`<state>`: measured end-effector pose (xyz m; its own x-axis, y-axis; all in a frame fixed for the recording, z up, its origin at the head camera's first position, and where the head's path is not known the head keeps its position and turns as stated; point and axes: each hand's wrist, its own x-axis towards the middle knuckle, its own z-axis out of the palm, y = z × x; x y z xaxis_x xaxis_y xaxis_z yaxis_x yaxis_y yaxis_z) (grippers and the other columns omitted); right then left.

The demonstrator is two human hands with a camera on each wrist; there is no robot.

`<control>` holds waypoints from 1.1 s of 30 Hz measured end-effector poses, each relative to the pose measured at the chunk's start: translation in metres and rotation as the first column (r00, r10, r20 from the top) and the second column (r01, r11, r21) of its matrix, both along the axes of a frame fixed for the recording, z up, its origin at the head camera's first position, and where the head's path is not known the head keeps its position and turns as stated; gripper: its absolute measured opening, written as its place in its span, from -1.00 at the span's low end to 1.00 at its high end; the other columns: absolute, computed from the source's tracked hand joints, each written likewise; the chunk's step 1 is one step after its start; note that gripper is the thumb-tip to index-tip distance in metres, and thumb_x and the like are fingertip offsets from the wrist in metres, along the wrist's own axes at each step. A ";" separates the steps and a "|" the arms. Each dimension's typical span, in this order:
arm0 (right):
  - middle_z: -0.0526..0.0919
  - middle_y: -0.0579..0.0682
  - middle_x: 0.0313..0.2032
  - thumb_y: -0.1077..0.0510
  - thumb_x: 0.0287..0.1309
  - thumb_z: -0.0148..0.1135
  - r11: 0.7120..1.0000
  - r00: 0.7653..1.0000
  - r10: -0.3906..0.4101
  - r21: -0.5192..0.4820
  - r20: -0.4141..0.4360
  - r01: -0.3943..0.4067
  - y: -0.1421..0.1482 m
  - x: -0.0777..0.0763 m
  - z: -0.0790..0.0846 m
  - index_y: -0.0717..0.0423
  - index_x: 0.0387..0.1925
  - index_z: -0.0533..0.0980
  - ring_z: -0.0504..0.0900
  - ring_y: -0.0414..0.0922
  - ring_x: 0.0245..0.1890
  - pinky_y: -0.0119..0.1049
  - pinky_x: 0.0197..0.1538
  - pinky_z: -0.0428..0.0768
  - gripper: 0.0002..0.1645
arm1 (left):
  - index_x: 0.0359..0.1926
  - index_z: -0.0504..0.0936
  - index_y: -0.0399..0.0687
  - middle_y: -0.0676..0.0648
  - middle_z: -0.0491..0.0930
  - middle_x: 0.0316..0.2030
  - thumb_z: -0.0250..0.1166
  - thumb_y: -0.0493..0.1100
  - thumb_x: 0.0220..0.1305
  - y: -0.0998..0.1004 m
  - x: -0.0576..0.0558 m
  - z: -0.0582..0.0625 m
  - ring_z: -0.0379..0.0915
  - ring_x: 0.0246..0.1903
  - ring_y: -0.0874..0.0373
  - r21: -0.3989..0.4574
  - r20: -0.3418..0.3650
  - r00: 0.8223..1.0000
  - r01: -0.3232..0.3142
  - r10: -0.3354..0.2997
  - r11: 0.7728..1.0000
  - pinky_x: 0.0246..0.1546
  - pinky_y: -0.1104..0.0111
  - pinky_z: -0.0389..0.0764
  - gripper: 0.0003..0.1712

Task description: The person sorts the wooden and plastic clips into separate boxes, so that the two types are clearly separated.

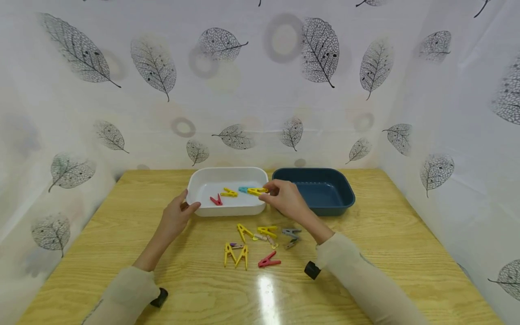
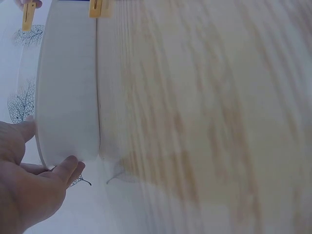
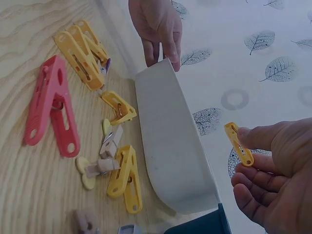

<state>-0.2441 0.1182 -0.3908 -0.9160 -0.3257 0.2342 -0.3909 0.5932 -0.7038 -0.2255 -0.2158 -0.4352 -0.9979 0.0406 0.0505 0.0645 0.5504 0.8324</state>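
Note:
My left hand (image 1: 175, 217) holds the white plastic basin (image 1: 227, 211) at its left end, thumb near the front corner and fingers at the rim. Over the basin's right side, my right hand (image 1: 287, 198) pinches a yellow clothespin (image 3: 239, 145) between thumb and fingertips. Inside the basin lie a red clothespin (image 1: 216, 200), another yellow clothespin (image 1: 229, 192) and a light blue clothespin (image 1: 244, 189), which the held one partly overlaps in the head view.
A dark blue basin (image 1: 321, 211) stands right beside the white one. In front lie several yellow clothespins (image 1: 242, 257), a red one (image 1: 269, 260), a grey one (image 1: 291, 233) and small wooden clips (image 1: 271, 242). Leaf-printed cloth (image 1: 243, 99) surrounds the wooden table (image 1: 390, 253).

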 end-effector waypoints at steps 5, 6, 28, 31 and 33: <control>0.74 0.00 -0.17 0.04 0.30 0.44 0.999 0.999 0.032 -0.012 -0.008 -0.032 -0.009 -0.009 0.000 0.22 0.09 0.66 0.64 -0.15 -0.30 -0.27 -0.33 0.66 -0.57 | 0.56 -0.06 -0.49 -0.51 0.03 0.52 0.18 -0.15 0.58 0.000 0.000 0.001 0.21 0.42 -0.34 0.003 0.000 1.000 -0.001 0.001 1.000 0.33 0.01 0.44 -0.16; 0.74 0.01 -0.16 0.05 0.30 0.44 0.999 0.999 0.036 -0.015 -0.006 -0.036 -0.011 -0.010 0.000 0.22 0.10 0.66 0.64 -0.15 -0.29 -0.27 -0.33 0.66 -0.56 | 0.56 -0.06 -0.49 -0.50 0.03 0.52 0.18 -0.15 0.58 0.001 0.001 0.001 0.20 0.43 -0.34 0.004 0.002 1.000 -0.002 0.002 1.000 0.34 0.01 0.43 -0.16; 0.75 0.07 -0.09 0.05 0.31 0.44 0.999 1.000 -0.007 0.033 -0.028 0.008 -0.046 -0.039 -0.005 0.20 0.08 0.66 0.66 -0.07 -0.22 -0.27 -0.24 0.68 -0.59 | 0.55 -0.06 -0.50 -0.51 0.01 0.52 0.18 -0.13 0.58 0.000 0.001 0.000 0.23 0.41 -0.34 0.019 0.000 1.000 0.005 -0.005 1.000 0.29 0.06 0.47 -0.15; 0.75 0.08 -0.10 0.07 0.31 0.44 1.000 1.000 -0.004 0.025 -0.027 0.005 -0.051 -0.044 -0.007 0.22 0.07 0.66 0.65 -0.07 -0.23 -0.28 -0.26 0.67 -0.60 | 0.56 -0.06 -0.49 -0.50 0.01 0.52 0.18 -0.14 0.58 0.000 0.001 0.000 0.23 0.41 -0.34 0.022 0.003 1.000 0.000 0.000 1.000 0.28 0.05 0.48 -0.16; 0.75 0.09 -0.10 0.08 0.31 0.44 1.000 1.000 0.000 0.022 -0.030 0.000 -0.054 -0.046 -0.009 0.23 0.07 0.66 0.66 -0.06 -0.23 -0.28 -0.26 0.68 -0.61 | 0.56 -0.06 -0.48 -0.50 0.01 0.52 0.19 -0.15 0.58 0.000 0.001 0.000 0.24 0.41 -0.34 0.027 0.004 1.000 -0.002 0.002 1.000 0.28 0.05 0.48 -0.16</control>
<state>-0.2902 0.0646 -0.4003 -0.9087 -0.3312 0.2540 -0.4115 0.6087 -0.6784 -0.2249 -0.2155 -0.4349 -0.9982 0.0376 0.0474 0.0601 0.5276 0.8474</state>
